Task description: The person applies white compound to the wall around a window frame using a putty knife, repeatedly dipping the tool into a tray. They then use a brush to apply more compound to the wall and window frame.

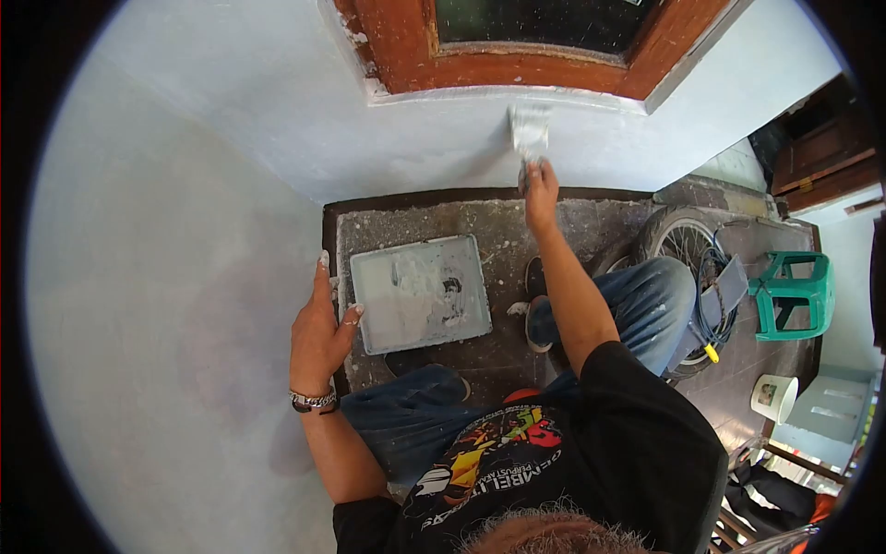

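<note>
L hand [318,334] looks empty, thumb + finger spread, prob. for balance; can't tell if it touches side wall [175,277]. Tray [429,342] sits just right of it, prob. for easy reach. R hand [542,191] grips brush [530,132] by handle, bristles fwd at front wall [434,143], prob. for control. Beyond brush: window frame [512,77]. Off to R hand's right: wheel [653,231], then stool [801,290].

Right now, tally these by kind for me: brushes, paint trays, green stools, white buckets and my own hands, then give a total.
Brush: 1
Paint tray: 1
Green stool: 1
White bucket: 1
Your hands: 2, left hand and right hand
Total: 6
</note>
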`<control>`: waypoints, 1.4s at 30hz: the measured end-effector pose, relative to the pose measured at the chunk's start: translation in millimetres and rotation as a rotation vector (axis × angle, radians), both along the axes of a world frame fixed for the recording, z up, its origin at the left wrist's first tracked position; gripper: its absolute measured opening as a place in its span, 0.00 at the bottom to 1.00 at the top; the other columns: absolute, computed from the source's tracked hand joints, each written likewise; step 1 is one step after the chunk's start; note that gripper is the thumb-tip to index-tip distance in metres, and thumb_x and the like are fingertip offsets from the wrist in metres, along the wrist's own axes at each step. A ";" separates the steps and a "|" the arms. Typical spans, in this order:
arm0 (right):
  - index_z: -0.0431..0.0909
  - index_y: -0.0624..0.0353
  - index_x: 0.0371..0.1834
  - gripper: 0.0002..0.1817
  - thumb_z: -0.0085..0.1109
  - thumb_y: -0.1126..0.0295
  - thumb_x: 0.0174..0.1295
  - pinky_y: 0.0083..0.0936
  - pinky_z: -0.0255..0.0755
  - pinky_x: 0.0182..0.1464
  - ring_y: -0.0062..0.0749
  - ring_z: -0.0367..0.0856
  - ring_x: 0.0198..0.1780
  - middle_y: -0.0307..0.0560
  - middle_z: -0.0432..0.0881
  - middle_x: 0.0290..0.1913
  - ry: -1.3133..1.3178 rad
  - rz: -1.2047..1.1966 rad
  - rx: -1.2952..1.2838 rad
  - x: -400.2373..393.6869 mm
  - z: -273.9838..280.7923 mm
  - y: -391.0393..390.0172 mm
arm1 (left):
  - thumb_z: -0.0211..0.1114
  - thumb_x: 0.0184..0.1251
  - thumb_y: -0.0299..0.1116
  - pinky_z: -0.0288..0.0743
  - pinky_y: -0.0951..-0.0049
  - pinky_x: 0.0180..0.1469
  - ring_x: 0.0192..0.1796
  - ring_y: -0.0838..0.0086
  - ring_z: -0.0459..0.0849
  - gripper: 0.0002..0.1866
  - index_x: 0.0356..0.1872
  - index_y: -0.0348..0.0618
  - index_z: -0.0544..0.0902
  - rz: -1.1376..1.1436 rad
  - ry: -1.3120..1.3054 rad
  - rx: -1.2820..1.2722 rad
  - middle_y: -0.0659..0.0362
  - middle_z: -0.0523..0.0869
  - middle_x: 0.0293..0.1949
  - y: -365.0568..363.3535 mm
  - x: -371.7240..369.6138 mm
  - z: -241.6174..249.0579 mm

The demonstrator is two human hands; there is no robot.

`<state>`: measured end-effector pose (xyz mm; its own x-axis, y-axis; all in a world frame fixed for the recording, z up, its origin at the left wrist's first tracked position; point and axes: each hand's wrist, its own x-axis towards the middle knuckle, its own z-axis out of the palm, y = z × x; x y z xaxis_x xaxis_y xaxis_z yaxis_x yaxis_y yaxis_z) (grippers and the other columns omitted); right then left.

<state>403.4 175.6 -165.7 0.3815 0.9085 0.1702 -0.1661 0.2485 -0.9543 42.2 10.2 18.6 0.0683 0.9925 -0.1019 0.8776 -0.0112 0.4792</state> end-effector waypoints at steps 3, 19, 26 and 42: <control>0.73 0.58 0.38 0.13 0.50 0.61 0.78 0.18 0.60 0.26 0.16 0.65 0.25 0.32 0.70 0.26 0.076 -0.039 -0.241 -3.8 -29.4 -27.4 | 0.69 0.64 0.34 0.77 0.55 0.55 0.53 0.45 0.84 0.46 0.80 0.41 0.53 -0.008 -0.041 0.030 0.36 0.83 0.56 2.3 4.0 5.3; 0.74 0.56 0.39 0.12 0.54 0.59 0.76 0.17 0.60 0.25 0.14 0.66 0.24 0.32 0.71 0.27 0.130 -0.095 0.047 13.0 6.9 -5.1 | 0.67 0.65 0.32 0.77 0.57 0.60 0.61 0.48 0.83 0.45 0.80 0.44 0.53 -0.017 -0.011 -0.078 0.39 0.82 0.60 6.4 10.2 -2.4; 0.76 0.60 0.52 0.14 0.51 0.60 0.77 0.19 0.64 0.31 0.16 0.68 0.30 0.33 0.73 0.32 0.057 -0.090 -0.129 15.5 -57.4 -37.1 | 0.68 0.65 0.32 0.77 0.56 0.60 0.61 0.46 0.82 0.44 0.80 0.42 0.54 -0.031 0.013 -0.065 0.37 0.81 0.61 8.8 23.5 10.0; 0.73 0.60 0.50 0.13 0.63 0.67 0.70 0.16 0.67 0.33 0.15 0.71 0.32 0.35 0.76 0.34 -0.106 0.387 -0.065 -141.1 -16.0 -8.8 | 0.70 0.62 0.33 0.75 0.53 0.49 0.47 0.47 0.82 0.45 0.77 0.33 0.56 -0.142 0.012 0.090 0.42 0.83 0.48 -14.5 13.5 -0.8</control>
